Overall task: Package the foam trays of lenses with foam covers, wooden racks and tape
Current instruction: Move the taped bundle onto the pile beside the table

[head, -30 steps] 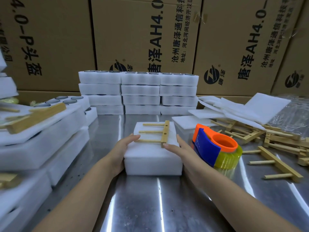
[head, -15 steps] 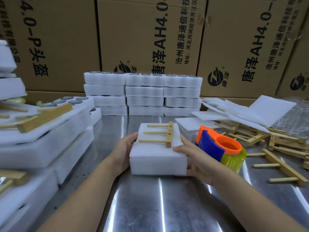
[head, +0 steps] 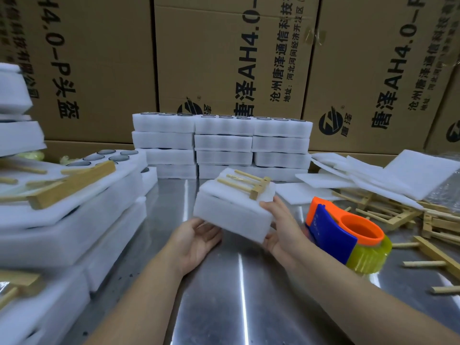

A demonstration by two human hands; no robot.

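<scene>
Foam block (head: pixel 231 220) w/ wooden rack (head: pixel 257 190) on top, tilted: right hand (head: pixel 283 230) grips its end, left hand (head: pixel 196 237) spread beneath; boxes (head: pixel 224 58) behind read "AH4.0".

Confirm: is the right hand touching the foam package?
Touching. The head view shows the right hand gripping the right end of the foam package, thumb on top and fingers wrapped beneath.

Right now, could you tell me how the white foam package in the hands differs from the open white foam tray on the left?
The white foam package is tilted, held off the steel table by the left hand and right hand; the open white foam tray lies flat on a stack. The package is covered and bears a wooden rack; the tray shows its round lenses. Both are white foam.
</scene>
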